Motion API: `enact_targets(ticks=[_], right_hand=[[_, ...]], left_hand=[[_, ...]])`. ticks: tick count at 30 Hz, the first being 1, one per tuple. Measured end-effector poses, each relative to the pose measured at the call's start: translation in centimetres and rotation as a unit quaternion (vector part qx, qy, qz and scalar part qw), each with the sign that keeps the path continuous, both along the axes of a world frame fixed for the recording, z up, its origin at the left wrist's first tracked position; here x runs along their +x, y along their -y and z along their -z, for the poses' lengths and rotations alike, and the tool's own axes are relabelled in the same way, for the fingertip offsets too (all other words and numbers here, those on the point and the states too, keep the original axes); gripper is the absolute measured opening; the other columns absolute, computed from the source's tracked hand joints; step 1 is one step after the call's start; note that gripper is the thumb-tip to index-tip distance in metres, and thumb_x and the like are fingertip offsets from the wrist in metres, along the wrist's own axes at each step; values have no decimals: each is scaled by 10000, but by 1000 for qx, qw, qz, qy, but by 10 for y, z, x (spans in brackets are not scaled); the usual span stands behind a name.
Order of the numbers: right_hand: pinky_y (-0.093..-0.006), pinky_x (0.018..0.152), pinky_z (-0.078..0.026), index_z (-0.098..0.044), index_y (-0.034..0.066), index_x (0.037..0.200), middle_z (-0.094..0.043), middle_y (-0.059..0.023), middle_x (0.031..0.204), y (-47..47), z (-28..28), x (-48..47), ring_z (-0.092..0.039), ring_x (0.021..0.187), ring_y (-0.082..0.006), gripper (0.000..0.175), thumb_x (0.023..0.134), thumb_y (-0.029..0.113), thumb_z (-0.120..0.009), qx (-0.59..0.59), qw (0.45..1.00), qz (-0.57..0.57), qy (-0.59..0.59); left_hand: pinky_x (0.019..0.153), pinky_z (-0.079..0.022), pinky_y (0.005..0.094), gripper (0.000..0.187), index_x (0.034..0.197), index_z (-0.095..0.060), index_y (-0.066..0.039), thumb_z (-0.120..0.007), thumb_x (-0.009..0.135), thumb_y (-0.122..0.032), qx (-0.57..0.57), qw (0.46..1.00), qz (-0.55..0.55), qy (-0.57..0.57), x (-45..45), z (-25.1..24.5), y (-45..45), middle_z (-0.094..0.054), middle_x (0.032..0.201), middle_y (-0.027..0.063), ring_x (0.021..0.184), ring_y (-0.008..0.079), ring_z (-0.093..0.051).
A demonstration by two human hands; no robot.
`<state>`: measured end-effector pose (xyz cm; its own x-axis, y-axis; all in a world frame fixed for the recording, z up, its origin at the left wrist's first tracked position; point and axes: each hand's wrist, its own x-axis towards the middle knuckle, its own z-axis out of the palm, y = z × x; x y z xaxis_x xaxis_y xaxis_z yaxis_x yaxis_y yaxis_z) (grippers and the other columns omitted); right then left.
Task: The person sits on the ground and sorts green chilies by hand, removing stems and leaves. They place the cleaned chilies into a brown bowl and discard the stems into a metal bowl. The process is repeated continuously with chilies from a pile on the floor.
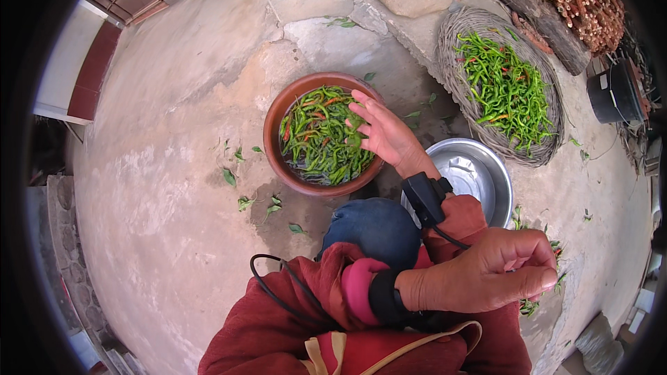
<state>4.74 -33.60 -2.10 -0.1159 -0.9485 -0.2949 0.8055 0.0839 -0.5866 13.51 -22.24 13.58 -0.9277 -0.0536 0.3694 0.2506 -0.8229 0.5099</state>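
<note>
My right hand (388,133) is over the right rim of a reddish-brown basin (274,159), its fingers spread. Blurred green peppers show at its fingertips, apparently loose rather than gripped. Inside the basin, long green chili peppers (323,135), a few of them red or orange, lie in dark water. My left hand (484,271) reaches across my body to the lower right. Its fingers curl toward the thumb, and whether anything is inside them is hidden. Beyond and below that hand, more chili peppers (530,307) lie on the ground, partly covered by it.
A metal basin (490,182) stands beside my right forearm. A woven basket (451,57) at the upper right holds a heap of chili peppers (505,88). Farther right are a black bucket (615,94), a log (544,26) and stacked corncobs (578,0). Loose leaves (229,177) dot the concrete floor.
</note>
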Motion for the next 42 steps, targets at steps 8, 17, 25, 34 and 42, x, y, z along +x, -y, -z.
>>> enact_targets(ticks=[8,17,25,34,42], right_hand=[[-421,821,-443,-323,128,1322,-281,-30,1314,1,-3,2,-393,1096,-232,473,895,261,-478,-17,1000,-7,6],[-431,834,-444,-299,120,1335,-168,-65,1398,4,-6,3,-316,1190,-287,494,895,252,-479,-5,1000,3,-1],[-424,862,-433,-258,92,1344,-230,-93,1388,6,-4,5,-433,1120,-251,555,870,231,-511,-41,998,-13,-40],[-354,836,-453,-314,73,1312,-393,-101,1273,4,-2,5,-508,1026,-204,498,862,137,-516,-47,999,-11,-17],[-285,805,-442,-379,57,1268,-398,-101,1266,2,0,5,-515,991,-167,472,815,16,-507,-47,997,-13,-52]], left_hand=[[645,-409,228,81,888,-494,4,-491,887,-77,11,1000,14,13,1,0,-1,-522,840,47,736,88,-490],[625,-403,213,101,879,-501,0,-504,885,-101,13,998,45,46,1,0,-2,-518,805,23,703,64,-487],[605,-399,206,124,857,-509,2,-516,882,-119,9,998,37,47,0,0,-2,-523,769,12,678,55,-484],[610,-403,204,137,861,-504,-1,-514,887,-134,-9,998,33,50,-1,2,-4,-521,776,11,682,54,-479],[624,-406,207,128,868,-502,-10,-515,888,-136,-2,998,47,49,-3,4,-7,-524,785,12,699,61,-480]])
